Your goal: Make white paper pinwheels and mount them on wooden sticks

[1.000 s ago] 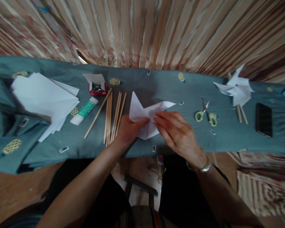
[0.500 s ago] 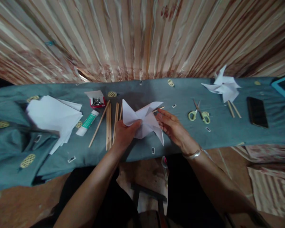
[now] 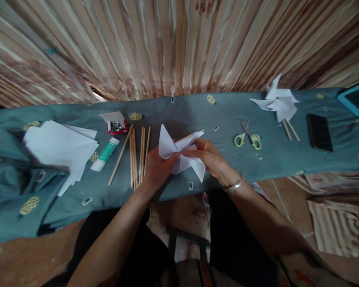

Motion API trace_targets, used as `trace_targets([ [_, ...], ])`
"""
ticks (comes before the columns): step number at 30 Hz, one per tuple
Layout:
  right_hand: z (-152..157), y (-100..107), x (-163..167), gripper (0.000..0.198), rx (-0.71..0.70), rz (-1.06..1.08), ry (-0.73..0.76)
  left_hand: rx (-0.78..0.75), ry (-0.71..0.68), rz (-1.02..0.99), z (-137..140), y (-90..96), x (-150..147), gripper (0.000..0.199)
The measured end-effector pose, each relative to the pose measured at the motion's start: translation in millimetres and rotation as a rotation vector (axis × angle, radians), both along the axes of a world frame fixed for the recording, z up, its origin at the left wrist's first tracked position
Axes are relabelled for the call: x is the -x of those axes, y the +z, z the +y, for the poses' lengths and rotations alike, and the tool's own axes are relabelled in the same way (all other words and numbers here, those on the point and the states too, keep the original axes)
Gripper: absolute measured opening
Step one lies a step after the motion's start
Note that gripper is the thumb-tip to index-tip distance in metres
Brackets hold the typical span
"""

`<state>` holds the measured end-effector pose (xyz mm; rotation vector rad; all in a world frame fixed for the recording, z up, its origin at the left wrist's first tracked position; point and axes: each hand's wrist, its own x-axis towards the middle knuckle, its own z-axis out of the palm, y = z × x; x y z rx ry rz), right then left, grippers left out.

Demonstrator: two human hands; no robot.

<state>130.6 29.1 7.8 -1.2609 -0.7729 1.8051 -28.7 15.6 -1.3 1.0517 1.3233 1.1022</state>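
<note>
Both hands hold a white paper pinwheel over the middle of the cloth-covered table. My left hand pinches it from the left, its thumb pressed near the centre and its fingers hidden beneath. My right hand grips it from the right, with one finger laid across the front towards the centre. Just the tip of a thin stick shows behind the upper right blade. Left of the pinwheel lie several wooden sticks, close to my left hand. A pair of green-handled scissors rests open to the right.
Farther left are a glue stick, an open red box of small metal pieces and a stack of white paper. At the right lie more pinwheels on sticks, a black phone and a blue-edged device. A curtain hangs behind.
My right hand has moved left from the stick behind the pinwheel, and now a finger presses on its front near the centre. My left hand keeps its hold. The view has shifted slightly.
</note>
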Motion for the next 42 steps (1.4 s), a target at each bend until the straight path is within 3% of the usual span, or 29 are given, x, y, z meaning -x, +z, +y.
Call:
trace_targets([
  [7, -1.0, -7.3, 4.5, 0.039, -0.063, 0.022, -0.020, -0.034, -0.033, 0.018, 0.7, -8.5, 3.1, 0.049],
  [14, 3.0, -19.3, 1.2, 0.039, -0.096, -0.053, -0.040, -0.066, -0.131, 0.087, 3.0, -9.1, 8.5, 0.043],
  [19, 10.3, -16.6, -5.1, 0.039, -0.125, -0.037, -0.100, -0.032, -0.211, 0.019, 3.9, -4.5, 13.1, 0.041],
  [23, 13.6, -11.2, -7.5, 0.036, -0.124, 0.005, -0.145, -0.018, -0.240, 0.083, 5.4, -1.1, 15.6, 0.034],
  [30, 11.2, -4.9, -5.4, 0.038, -0.145, -0.023, -0.108, -0.026, -0.202, 0.139, 5.1, 3.9, 15.1, 0.032],
  [42, 5.1, 1.9, 7.2, 0.041, -0.208, -0.078, -0.114, -0.008, -0.030, -0.108, 6.8, 1.6, 7.6, 0.029],
])
